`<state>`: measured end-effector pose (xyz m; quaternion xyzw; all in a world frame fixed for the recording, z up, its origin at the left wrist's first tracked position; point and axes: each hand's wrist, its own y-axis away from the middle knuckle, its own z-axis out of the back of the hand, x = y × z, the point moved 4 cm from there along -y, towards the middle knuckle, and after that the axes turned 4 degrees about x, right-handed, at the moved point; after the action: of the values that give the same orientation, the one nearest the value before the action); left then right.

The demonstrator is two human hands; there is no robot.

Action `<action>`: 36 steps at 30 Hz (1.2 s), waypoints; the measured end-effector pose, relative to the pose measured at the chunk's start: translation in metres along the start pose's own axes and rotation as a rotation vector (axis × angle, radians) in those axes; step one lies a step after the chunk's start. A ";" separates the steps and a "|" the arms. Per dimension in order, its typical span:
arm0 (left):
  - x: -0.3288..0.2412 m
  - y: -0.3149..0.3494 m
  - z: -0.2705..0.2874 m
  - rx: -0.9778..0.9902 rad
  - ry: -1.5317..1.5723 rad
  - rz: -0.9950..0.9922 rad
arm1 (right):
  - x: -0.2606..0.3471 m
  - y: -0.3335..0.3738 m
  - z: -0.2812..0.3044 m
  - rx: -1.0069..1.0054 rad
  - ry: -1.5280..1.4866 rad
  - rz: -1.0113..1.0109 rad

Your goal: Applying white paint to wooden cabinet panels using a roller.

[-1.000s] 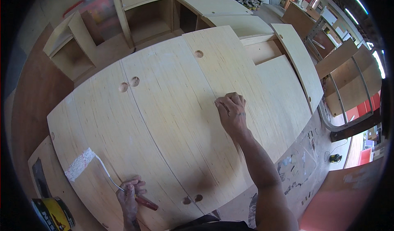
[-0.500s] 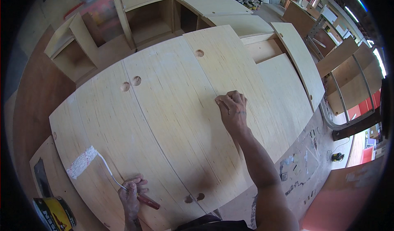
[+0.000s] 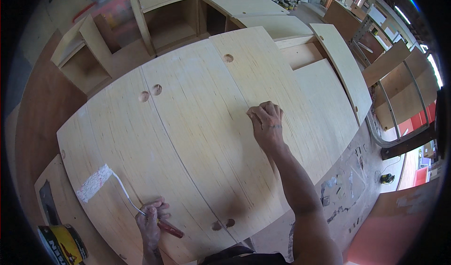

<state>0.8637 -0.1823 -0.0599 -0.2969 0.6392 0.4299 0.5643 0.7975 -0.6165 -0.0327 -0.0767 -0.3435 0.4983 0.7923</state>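
In my left hand (image 3: 149, 225), fingers curled round the red handle, is a paint roller (image 3: 95, 183). Its fluffy white sleeve rests on or just above the left wooden panel (image 3: 112, 128), at the near left; I cannot tell which. My right hand (image 3: 267, 124) is closed near the seam between the middle panel (image 3: 197, 110) and the right panel (image 3: 277, 77). The fingertips are bunched together low over the wood, and whatever they may hold is hidden. Pale, grained panels lie side by side, with round drilled recesses near their ends.
A yellow and black can (image 3: 63, 244) stands at the lower left. Beyond the panels are open wooden cabinet carcasses (image 3: 169, 18). More pale boards (image 3: 340, 72) lie to the right, near a metal-framed rack (image 3: 399, 100). Scraps litter the floor (image 3: 347, 185) at the right.
Both hands and the roller hold almost the same places. The view has shifted very slightly.
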 end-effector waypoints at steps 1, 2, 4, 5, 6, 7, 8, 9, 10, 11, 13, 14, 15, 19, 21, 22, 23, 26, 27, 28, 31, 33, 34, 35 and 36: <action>0.000 0.000 -0.001 0.001 0.000 -0.002 | 0.000 0.000 0.000 -0.002 0.000 0.000; -0.001 0.000 -0.001 0.007 -0.010 -0.008 | 0.001 0.000 0.000 -0.028 0.001 -0.004; -0.001 0.000 -0.001 0.011 -0.020 -0.016 | 0.004 0.000 0.002 -0.057 0.000 -0.005; -0.001 0.000 0.000 0.010 -0.014 -0.009 | 0.005 -0.001 0.001 -0.025 0.007 -0.026; -0.001 0.001 0.000 0.009 -0.009 -0.002 | 0.005 -0.003 0.001 0.006 0.015 -0.045; -0.001 0.000 0.001 0.001 -0.012 -0.007 | 0.008 -0.003 0.003 0.005 0.006 -0.039; -0.002 0.000 0.000 0.015 -0.003 -0.008 | 0.012 -0.002 0.004 0.051 0.097 -0.027; -0.002 0.000 -0.001 0.028 0.007 -0.009 | 0.014 -0.001 0.003 0.097 0.187 -0.013; -0.002 0.000 0.000 0.019 0.003 -0.014 | 0.013 0.000 0.002 0.095 0.178 -0.007; -0.003 0.001 -0.001 0.031 0.009 -0.020 | 0.012 0.002 0.005 0.077 0.132 0.002; -0.003 0.003 -0.001 0.041 0.015 -0.032 | 0.016 0.006 0.009 0.055 0.083 0.015; 0.000 0.001 -0.001 0.051 0.035 -0.021 | 0.016 0.008 0.007 0.080 0.106 -0.010; 0.002 0.000 -0.002 0.063 0.055 -0.010 | 0.016 0.011 0.005 0.106 0.130 -0.036; -0.001 0.000 -0.004 0.058 0.041 0.002 | 0.048 0.057 -0.021 0.279 0.274 0.005; 0.000 0.001 0.001 0.033 0.033 -0.011 | 0.090 0.078 -0.041 0.548 0.170 0.178; 0.000 0.001 0.003 0.036 0.034 -0.013 | 0.115 0.081 -0.045 0.732 0.121 0.297; 0.000 0.000 0.003 0.037 0.021 -0.012 | 0.117 0.074 -0.048 0.727 0.125 0.296; -0.002 0.000 0.002 0.023 0.014 0.008 | 0.130 0.042 -0.060 0.771 0.148 0.676; -0.001 -0.001 0.000 0.025 0.027 0.037 | 0.128 0.020 -0.065 0.712 0.187 0.740; -0.001 -0.001 0.000 0.016 0.024 0.026 | 0.125 -0.002 -0.071 0.651 0.224 0.806; 0.002 0.000 0.007 -0.001 0.008 0.022 | 0.105 -0.085 -0.103 0.579 0.225 0.900; 0.007 0.002 0.002 0.030 0.015 0.049 | 0.049 -0.175 -0.115 0.460 0.332 0.546; 0.009 0.002 0.003 0.019 0.017 0.037 | 0.027 -0.210 -0.105 0.419 0.392 0.309; 0.011 0.002 0.002 0.037 0.037 0.039 | 0.019 -0.224 -0.099 0.284 0.382 0.126; 0.012 0.001 0.000 0.060 0.058 0.041 | 0.012 -0.235 -0.096 0.150 0.368 -0.059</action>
<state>0.8611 -0.1804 -0.0715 -0.2789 0.6740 0.4131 0.5452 1.0334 -0.7008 0.0100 -0.0974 -0.1569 0.4766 0.8595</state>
